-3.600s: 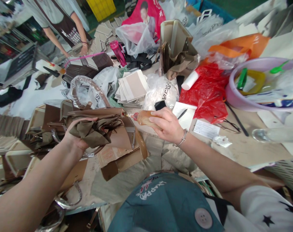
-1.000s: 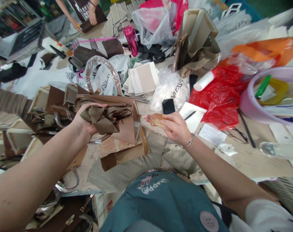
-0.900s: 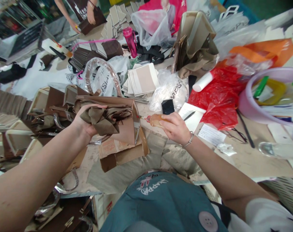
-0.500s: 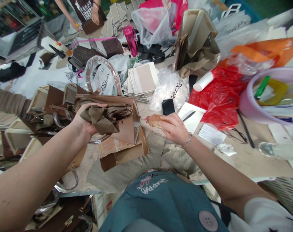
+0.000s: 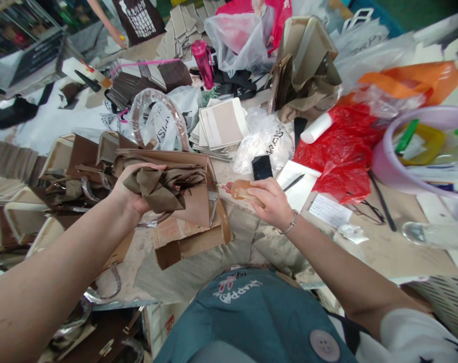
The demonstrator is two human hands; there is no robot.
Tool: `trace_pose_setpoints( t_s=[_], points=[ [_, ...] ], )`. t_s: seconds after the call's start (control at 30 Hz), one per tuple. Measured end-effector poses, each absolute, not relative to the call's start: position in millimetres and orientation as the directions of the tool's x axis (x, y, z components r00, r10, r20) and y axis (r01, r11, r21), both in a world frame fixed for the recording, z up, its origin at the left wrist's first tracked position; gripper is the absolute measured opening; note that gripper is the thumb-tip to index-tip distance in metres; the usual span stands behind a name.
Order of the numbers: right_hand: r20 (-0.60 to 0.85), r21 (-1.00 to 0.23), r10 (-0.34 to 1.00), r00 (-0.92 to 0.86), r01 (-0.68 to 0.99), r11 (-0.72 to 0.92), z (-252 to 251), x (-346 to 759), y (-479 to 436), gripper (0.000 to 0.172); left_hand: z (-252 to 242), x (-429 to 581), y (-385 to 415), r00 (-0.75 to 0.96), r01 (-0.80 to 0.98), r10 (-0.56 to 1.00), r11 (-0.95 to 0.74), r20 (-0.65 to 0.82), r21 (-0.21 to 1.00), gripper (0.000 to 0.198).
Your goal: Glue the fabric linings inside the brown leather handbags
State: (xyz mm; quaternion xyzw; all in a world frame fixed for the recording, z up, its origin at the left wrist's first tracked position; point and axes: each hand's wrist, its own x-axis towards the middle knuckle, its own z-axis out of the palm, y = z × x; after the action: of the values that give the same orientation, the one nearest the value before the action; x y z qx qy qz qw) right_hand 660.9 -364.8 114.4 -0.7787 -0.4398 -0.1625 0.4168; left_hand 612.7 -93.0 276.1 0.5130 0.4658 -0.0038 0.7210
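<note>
My left hand (image 5: pixel 136 194) grips the bunched olive-brown lining (image 5: pixel 157 189) of a brown handbag (image 5: pixel 193 204), its thumb lying along the top of the cloth. The bag lies over an open cardboard box (image 5: pixel 191 244). In my right hand (image 5: pixel 270 201) is a squeeze bottle (image 5: pixel 244 191) of amber colour with a red-stained nozzle. The thin tip points left and reaches the bag's right edge; whether it touches cannot be made out. My right fingers are wrapped round the bottle body.
Part-made bags (image 5: pixel 75 156) crowd the left side. A black phone (image 5: pixel 262 167), a notepad (image 5: pixel 299 181) with a pen and a red plastic bag (image 5: pixel 335 156) lie beyond my right hand. A lilac basin (image 5: pixel 388 161) stands far right. Another person's arm (image 5: pixel 108 22) shows at the back.
The bottle and my right hand stay close to the bag's edge with hardly any shift. At the back, the other person's one hand has gone from the dark piece.
</note>
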Motion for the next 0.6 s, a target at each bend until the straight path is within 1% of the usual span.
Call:
trace_pose_setpoints(
  t_s=[0.07,0.17,0.27,0.33,0.43,0.5,0.6],
  points=[
    [0.577,-0.511,0.588,0.566,0.813,-0.28,113.1,660.4,-364.2,0.02,277.4,611.7,-95.4,0.554,0.484,0.488,0.47,-0.674,0.738,0.02],
    [0.516,-0.555,0.618,0.593,0.781,-0.286,106.8,652.0,-362.0,0.016,276.0,608.2,-92.4,0.556,0.495,0.46,0.486,-0.692,0.72,0.023],
    [0.446,-0.664,0.587,0.676,0.689,-0.29,104.6,642.9,-359.7,0.012,273.6,603.9,-87.7,0.569,0.503,0.43,0.492,-0.701,0.711,0.024],
    [0.376,-0.738,0.561,0.738,0.604,-0.3,107.9,640.9,-359.1,0.009,273.9,601.9,-88.8,0.557,0.508,0.438,0.493,-0.706,0.707,0.022],
    [0.275,-0.809,0.548,0.79,0.498,-0.313,116.3,643.0,-359.4,0.007,277.0,601.4,-96.4,0.516,0.533,0.46,0.488,-0.723,0.691,0.018],
    [0.254,-0.825,0.528,0.81,0.466,-0.318,120.9,644.7,-359.9,0.007,279.0,602.0,-101.7,0.493,0.553,0.474,0.476,-0.729,0.684,0.016],
    [0.275,-0.813,0.516,0.811,0.483,-0.326,124.8,644.2,-360.1,0.007,279.2,602.2,-104.4,0.488,0.554,0.485,0.469,-0.725,0.687,0.015]
  ],
)
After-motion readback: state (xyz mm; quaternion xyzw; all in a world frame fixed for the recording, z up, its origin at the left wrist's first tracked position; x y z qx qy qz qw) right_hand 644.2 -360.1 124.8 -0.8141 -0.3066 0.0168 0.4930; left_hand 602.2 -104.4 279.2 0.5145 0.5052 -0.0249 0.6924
